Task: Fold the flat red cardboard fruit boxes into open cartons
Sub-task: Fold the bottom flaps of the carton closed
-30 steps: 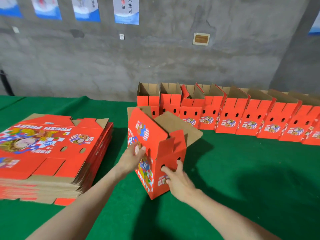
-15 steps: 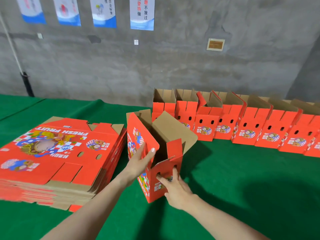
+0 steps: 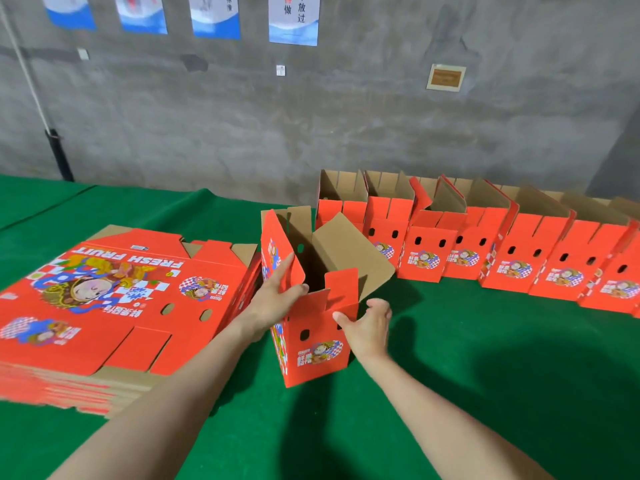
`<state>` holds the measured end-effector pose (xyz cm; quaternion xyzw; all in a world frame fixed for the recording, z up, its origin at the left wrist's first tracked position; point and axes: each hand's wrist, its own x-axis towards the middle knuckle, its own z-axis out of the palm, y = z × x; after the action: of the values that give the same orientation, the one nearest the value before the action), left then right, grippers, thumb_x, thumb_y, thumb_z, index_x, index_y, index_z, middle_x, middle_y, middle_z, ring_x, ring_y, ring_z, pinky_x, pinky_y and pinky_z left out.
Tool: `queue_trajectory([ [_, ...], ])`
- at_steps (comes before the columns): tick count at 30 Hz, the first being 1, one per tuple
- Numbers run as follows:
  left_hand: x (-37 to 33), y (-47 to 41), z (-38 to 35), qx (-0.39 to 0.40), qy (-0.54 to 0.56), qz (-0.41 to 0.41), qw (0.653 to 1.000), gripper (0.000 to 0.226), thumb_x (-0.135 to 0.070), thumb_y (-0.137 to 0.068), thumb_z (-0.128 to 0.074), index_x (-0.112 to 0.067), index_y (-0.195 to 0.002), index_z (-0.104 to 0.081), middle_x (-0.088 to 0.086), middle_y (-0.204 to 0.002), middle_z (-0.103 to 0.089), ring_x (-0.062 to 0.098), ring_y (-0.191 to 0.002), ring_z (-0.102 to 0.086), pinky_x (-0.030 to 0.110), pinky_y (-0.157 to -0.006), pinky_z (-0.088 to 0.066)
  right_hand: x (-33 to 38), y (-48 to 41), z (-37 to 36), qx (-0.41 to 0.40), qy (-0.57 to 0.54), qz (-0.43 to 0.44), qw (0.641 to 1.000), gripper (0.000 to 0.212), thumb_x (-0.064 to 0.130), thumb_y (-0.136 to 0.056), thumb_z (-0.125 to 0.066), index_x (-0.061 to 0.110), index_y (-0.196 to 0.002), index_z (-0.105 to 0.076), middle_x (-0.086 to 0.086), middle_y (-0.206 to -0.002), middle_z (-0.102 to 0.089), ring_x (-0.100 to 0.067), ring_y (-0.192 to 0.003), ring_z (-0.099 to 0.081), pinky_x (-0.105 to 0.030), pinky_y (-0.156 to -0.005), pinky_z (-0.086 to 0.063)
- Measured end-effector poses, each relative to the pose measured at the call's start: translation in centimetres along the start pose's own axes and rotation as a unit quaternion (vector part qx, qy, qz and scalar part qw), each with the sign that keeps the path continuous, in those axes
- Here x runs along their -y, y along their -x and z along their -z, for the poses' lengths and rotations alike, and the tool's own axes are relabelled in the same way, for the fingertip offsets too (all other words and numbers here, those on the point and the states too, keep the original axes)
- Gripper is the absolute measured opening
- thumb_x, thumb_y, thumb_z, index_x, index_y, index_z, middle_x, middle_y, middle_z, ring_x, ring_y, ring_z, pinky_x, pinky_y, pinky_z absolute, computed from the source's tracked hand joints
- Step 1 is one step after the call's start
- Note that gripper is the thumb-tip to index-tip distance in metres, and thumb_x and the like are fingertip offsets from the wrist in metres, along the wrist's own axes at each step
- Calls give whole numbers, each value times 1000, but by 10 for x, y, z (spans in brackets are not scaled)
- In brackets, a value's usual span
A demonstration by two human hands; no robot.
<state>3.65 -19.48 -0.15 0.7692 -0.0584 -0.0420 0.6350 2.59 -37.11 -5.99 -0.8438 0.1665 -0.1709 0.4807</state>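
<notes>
- The carton [image 3: 311,344] at the centre of my feed: corrugated cardboard, printed red outside with a faint sheen, raw brown and matt inside.
- Left of the carton, the stack of flat boxes [image 3: 114,306]: the same smooth printed card on top, with raw brown edges.
- Behind and right of the carton, the row of folded cartons [image 3: 512,265]: identical red-faced card with matt brown linings.
- Under the carton, I read the cloth [image 3: 485,341] as green, felt-like and matt.
- Beyond the carton, the wall [image 3: 242,126]: rough, mottled grey concrete. The posters [image 3: 293,19] on it look like smooth paper.

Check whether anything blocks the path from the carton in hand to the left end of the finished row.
Nothing visible does: only bare green cloth lies left of the row's end carton, behind the held carton.
</notes>
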Motion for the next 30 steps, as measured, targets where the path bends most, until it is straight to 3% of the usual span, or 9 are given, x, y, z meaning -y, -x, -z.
queue_trajectory([
  [2, 4, -2, 1, -2, 1, 5, 1000, 65, -30, -92, -59, -49, -144, -25, -3, -131, -50, 21, -114, -57, 44, -96, -50, 0, -12, 2, 94, -86, -13, 992, 100, 13, -67, -85, 15, -145, -24, -10, -144, -36, -26, -133, -39, -41, -111, -33],
  [5, 13, -3, 5, -11, 10, 7, 1000, 64, -37, -90, -60, -46, -144, -27, -4, -136, -50, 19, -116, -56, 43, -98, -48, -3, -22, 3, 219, -102, 59, 969, 100, 4, -71, -79, 41, -143, -19, 1, -135, -54, -16, -116, -58, -45, -102, -45],
  [9, 19, -1, 10, -39, 18, -7, 999, 80, -63, -74, -56, -29, -144, -38, -4, -141, -47, 16, -125, -51, 47, -104, -43, 3, -42, 5, 220, -49, 114, 968, 97, 13, -73, -80, 51, -139, -20, 28, -113, -54, 9, -94, -58, -6, -77, -44],
  [11, 20, -5, 15, -16, 11, -16, 1000, 86, -67, -71, -52, -23, -143, -40, -2, -143, -44, 15, -127, -48, 42, -105, -43, 13, -49, 5, 233, -29, 135, 963, 100, 16, -75, -79, 52, -142, -15, 33, -107, -52, 15, -88, -56, -3, -68, -40],
  [15, 17, -20, 29, 119, -62, -20, 991, 91, -55, -68, -73, -30, -143, -30, -21, -134, -38, -2, -119, -40, 5, -87, -43, 25, -64, -3, 224, -12, 136, 965, 100, 16, -78, -78, 50, -144, -10, 11, -121, -58, -8, -108, -57, -30, -91, -47],
  [17, 22, -37, 37, 150, -109, -1, 983, 92, -23, -72, -82, -26, -146, -27, -17, -138, -37, 1, -127, -37, 17, -103, -39, 25, -74, -10, 213, 1, 130, 968, 98, 16, -79, -76, 50, -144, -10, 4, -125, -58, -17, -112, -57, -42, -96, -48],
  [21, 26, -76, 43, 6, -213, -36, 976, 70, -6, -82, -71, -11, -144, -38, 11, -140, -41, 23, -130, -43, 38, -109, -37, 31, -96, -29, 204, 23, 144, 968, 93, 14, -82, -72, 50, -141, -11, 1, -127, -58, -22, -114, -57, -44, -95, -48],
  [26, 24, -126, 51, -92, -296, -57, 949, 38, 0, -82, -62, -2, -120, -62, 17, -116, -65, 31, -111, -59, 27, -87, -44, 42, -128, -66, 160, 64, 152, 973, 88, 10, -89, -62, 50, -144, -5, -6, -124, -61, -28, -101, -62, -31, -75, -46],
  [30, 26, -162, 55, -129, -319, -30, 938, 28, -2, -86, -57, -3, -113, -66, 17, -110, -68, 33, -108, -60, 22, -81, -35, 48, -146, -88, 153, 71, 161, 973, 88, 5, -92, -56, 39, -151, 1, -10, -144, -41, -31, -122, -51, -39, -94, -46],
])
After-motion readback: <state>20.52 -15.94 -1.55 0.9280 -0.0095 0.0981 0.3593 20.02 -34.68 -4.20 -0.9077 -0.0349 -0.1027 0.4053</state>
